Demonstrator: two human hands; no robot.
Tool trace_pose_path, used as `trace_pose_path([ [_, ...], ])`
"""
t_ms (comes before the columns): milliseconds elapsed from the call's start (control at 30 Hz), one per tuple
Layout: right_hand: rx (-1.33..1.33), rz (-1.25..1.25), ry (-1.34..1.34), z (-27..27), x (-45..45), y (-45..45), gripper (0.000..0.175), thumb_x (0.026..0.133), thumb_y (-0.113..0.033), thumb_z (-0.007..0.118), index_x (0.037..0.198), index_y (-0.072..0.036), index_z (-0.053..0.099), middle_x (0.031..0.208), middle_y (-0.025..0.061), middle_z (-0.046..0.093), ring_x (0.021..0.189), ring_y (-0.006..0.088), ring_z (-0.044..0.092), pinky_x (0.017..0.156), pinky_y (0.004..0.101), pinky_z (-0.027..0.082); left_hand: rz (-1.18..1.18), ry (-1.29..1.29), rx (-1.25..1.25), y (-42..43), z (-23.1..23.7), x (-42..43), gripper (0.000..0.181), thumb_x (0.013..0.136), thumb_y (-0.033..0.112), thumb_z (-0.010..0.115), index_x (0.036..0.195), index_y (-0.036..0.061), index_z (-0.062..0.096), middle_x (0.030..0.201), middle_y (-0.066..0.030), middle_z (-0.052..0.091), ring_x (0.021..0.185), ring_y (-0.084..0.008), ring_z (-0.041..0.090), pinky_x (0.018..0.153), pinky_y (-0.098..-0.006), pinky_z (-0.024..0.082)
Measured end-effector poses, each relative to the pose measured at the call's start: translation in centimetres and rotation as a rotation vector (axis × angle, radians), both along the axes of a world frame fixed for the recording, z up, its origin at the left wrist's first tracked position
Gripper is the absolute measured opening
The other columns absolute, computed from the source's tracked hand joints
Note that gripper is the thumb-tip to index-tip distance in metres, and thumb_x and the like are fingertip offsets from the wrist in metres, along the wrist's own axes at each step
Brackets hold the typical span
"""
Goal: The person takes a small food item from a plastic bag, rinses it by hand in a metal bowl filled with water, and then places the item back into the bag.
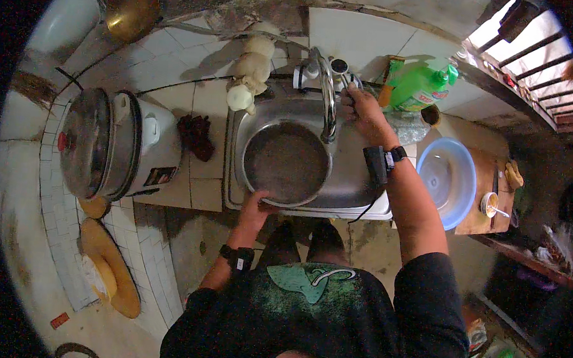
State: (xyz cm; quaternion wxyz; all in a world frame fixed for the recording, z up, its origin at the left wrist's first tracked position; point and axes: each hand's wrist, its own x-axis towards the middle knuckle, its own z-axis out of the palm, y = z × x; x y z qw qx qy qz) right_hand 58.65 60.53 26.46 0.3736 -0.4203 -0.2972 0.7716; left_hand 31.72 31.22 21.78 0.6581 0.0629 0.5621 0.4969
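A round metal pot (287, 162) sits in the left part of the stainless steel sink (354, 182). My left hand (258, 209) grips its near rim, the thumb over the edge and the other fingers largely hidden. Behind the sink rises a chrome gooseneck faucet (329, 98), its spout end just over the pot's right side. My right hand (366, 110) is curled around the faucet's lever handle (348, 80), right of the spout. Whether water is running cannot be made out.
A rice cooker (159, 148) with a glass lid and a dark cloth (196, 136) are left of the sink. Whitish bulbous items (248, 75) line its back-left corner. On the right are a green detergent bottle (420, 89), a blue plastic basin (468, 183) and a small cup (489, 205).
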Motion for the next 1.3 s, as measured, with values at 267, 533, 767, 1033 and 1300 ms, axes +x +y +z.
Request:
trace_pose_path([
  [267,-0.094,-0.017,-0.034,1.5,0.0,0.1,0.026,0.096,-0.03,0.041,0.083,-0.009,0.048,0.064,-0.0059,0.036,0.05,0.0062,0.03,0.043,0.0209,0.026,0.044,0.298,0.117,-2.3,-0.4,-2.3,0.037,0.077,0.015,0.06,0.111,0.006,0.049,0.105,-0.0113,0.054,0.092,-0.0288,0.056,0.073,-0.0429,0.051],
  [533,-0.014,0.04,-0.023,1.3,1.9,0.5,0.03,0.096,-0.036,0.04,0.086,-0.008,0.049,0.065,-0.0064,0.035,0.052,0.0057,0.031,0.045,0.0196,0.026,0.141,0.156,0.031,-1.5,1.7,-2.7,0.035,0.077,0.014,0.059,0.111,0.0056,0.05,0.114,-0.0098,0.05,0.102,-0.0289,0.05,0.079,-0.0457,0.049],
  [767,0.066,0.051,-0.113,0.6,2.2,0.5,0.033,0.095,-0.039,0.041,0.09,-0.007,0.05,0.066,-0.0059,0.036,0.053,0.0068,0.032,0.046,0.0202,0.028,0.328,-0.139,0.013,-0.4,2.8,-2.6,0.045,0.077,0.012,0.059,0.119,0.0059,0.045,0.118,-0.0098,0.047,0.107,-0.0295,0.048,0.086,-0.0487,0.047],
  [1033,0.064,0.029,-0.212,-1.2,3.1,1.9,0.034,0.095,-0.039,0.042,0.09,-0.007,0.051,0.065,-0.0058,0.035,0.053,0.0071,0.032,0.045,0.0211,0.027,0.218,-0.182,0.031,-0.2,2.0,-2.8,0.041,0.078,0.014,0.061,0.117,0.0058,0.05,0.116,-0.0096,0.05,0.104,-0.0294,0.049,0.085,-0.0495,0.047],
  [1300,0.027,-0.025,-0.12,0.1,0.5,0.8,0.034,0.095,-0.039,0.042,0.09,-0.007,0.051,0.063,-0.0064,0.034,0.051,0.0065,0.032,0.043,0.0208,0.025,0.25,-0.132,0.033,-1.0,3.2,-3.2,0.034,0.077,0.014,0.061,0.11,0.0056,0.054,0.108,-0.0092,0.055,0.098,-0.028,0.053,0.077,-0.0466,0.05],
])
